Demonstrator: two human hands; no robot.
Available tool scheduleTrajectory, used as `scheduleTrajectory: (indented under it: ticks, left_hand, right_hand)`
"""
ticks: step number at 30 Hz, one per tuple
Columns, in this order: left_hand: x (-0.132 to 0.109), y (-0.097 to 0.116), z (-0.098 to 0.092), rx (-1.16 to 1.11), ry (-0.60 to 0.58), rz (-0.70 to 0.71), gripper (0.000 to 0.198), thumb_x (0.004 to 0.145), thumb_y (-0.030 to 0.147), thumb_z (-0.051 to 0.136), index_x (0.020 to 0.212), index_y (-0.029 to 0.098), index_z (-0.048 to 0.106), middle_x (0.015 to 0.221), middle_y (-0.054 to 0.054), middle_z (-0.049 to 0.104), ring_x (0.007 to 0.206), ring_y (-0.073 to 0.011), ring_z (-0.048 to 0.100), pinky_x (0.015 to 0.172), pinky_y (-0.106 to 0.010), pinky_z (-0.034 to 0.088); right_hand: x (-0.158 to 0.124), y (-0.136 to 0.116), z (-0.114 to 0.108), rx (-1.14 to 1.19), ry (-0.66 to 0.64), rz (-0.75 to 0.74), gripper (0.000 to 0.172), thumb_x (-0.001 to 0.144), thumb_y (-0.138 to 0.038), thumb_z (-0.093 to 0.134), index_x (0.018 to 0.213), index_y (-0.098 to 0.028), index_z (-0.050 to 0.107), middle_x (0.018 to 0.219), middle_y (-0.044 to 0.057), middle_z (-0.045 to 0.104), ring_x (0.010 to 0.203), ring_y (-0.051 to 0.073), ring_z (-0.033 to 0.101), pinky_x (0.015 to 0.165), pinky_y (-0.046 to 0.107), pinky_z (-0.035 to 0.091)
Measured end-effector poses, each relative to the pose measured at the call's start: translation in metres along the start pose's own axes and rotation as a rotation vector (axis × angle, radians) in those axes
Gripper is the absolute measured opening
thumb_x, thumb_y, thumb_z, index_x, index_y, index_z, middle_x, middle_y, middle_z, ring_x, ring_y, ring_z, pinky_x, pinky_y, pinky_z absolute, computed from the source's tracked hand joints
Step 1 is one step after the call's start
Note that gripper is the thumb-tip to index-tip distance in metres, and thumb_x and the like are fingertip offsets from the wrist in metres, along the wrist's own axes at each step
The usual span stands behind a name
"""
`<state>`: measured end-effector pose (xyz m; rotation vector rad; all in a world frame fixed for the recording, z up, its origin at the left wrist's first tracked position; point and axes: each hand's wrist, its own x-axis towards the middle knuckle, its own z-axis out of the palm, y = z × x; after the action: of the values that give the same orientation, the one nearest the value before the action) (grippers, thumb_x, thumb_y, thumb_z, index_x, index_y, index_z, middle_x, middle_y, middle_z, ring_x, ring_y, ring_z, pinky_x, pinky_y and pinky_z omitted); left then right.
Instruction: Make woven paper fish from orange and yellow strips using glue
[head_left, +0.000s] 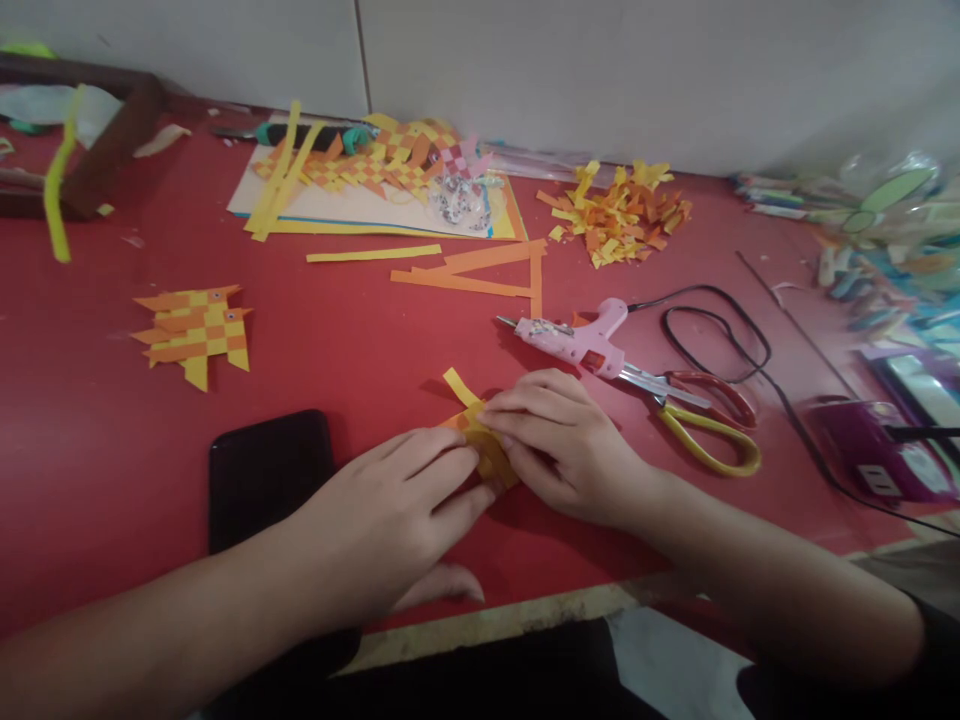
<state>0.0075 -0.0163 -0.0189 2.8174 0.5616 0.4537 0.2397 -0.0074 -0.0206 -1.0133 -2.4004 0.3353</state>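
Observation:
Near the table's front edge, a small woven piece of yellow and orange paper [491,455] lies between my two hands, with one yellow strip sticking up from its far side. My left hand [420,490] presses the piece from the left, fingers bent over it and thumb held apart below. From the right, my right hand [566,440] pinches the upper part of the same piece, its fingertips together. The hands nearly touch and hide much of the weave. Woven paper fish [199,335] with small eyes lie at the left. Orange strips [480,270] and a yellow strip [375,254] rest beyond my hands.
A pink glue gun [574,340] with a black cord and red-and-yellow scissors [709,420] lie right of my hands. A black phone [270,470] sits beside my left forearm. Paper scraps [622,215] and paper sheets [360,215] are farther back; a purple item [874,450] stands at right.

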Motion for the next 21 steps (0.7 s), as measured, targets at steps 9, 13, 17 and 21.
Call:
scheduleTrajectory:
  ticks: [9, 13, 17, 21]
  left_hand:
    - [-0.0012, -0.0019, -0.0006, 0.068, 0.129, -0.051, 0.059, 0.094, 0.05, 0.053, 0.124, 0.0, 0.061, 0.116, -0.021, 0.065, 0.108, -0.0346, 0.059, 0.093, -0.049, 0.052]
    - [0.0011, -0.0067, -0.0009, 0.069, 0.195, -0.199, 0.051, 0.096, 0.04, 0.053, 0.124, -0.002, 0.061, 0.113, -0.022, 0.063, 0.104, -0.0341, 0.057, 0.091, -0.05, 0.052]
    - [0.0022, -0.0086, -0.0009, 0.107, 0.167, -0.335, 0.048, 0.095, 0.038, 0.053, 0.121, -0.001, 0.063, 0.111, -0.021, 0.061, 0.1, -0.0342, 0.057, 0.086, -0.052, 0.053]
    - [0.0016, -0.0056, -0.0016, 0.22, 0.156, -0.33, 0.049, 0.094, 0.036, 0.054, 0.125, 0.0, 0.062, 0.124, -0.025, 0.054, 0.11, -0.0394, 0.053, 0.092, -0.057, 0.05]
  right_hand:
    - [-0.0002, 0.0023, 0.0006, 0.021, 0.008, 0.035, 0.025, 0.089, -0.013, 0.052, 0.104, -0.019, 0.07, 0.102, 0.006, 0.074, 0.095, 0.022, 0.062, 0.085, 0.041, 0.047]
    - [0.0008, 0.0025, 0.0005, -0.026, 0.027, 0.029, 0.021, 0.089, -0.014, 0.053, 0.101, -0.019, 0.07, 0.099, 0.005, 0.075, 0.091, 0.02, 0.064, 0.084, 0.041, 0.041]
    - [0.0005, -0.0015, -0.0001, -0.092, 0.012, 0.012, 0.015, 0.091, -0.026, 0.06, 0.099, -0.021, 0.071, 0.099, 0.004, 0.075, 0.094, 0.021, 0.065, 0.09, 0.042, 0.036]
    - [-0.0014, -0.0056, 0.0003, -0.151, -0.014, -0.017, 0.019, 0.088, -0.039, 0.065, 0.096, -0.022, 0.07, 0.107, 0.005, 0.074, 0.103, 0.025, 0.064, 0.093, 0.044, 0.033]
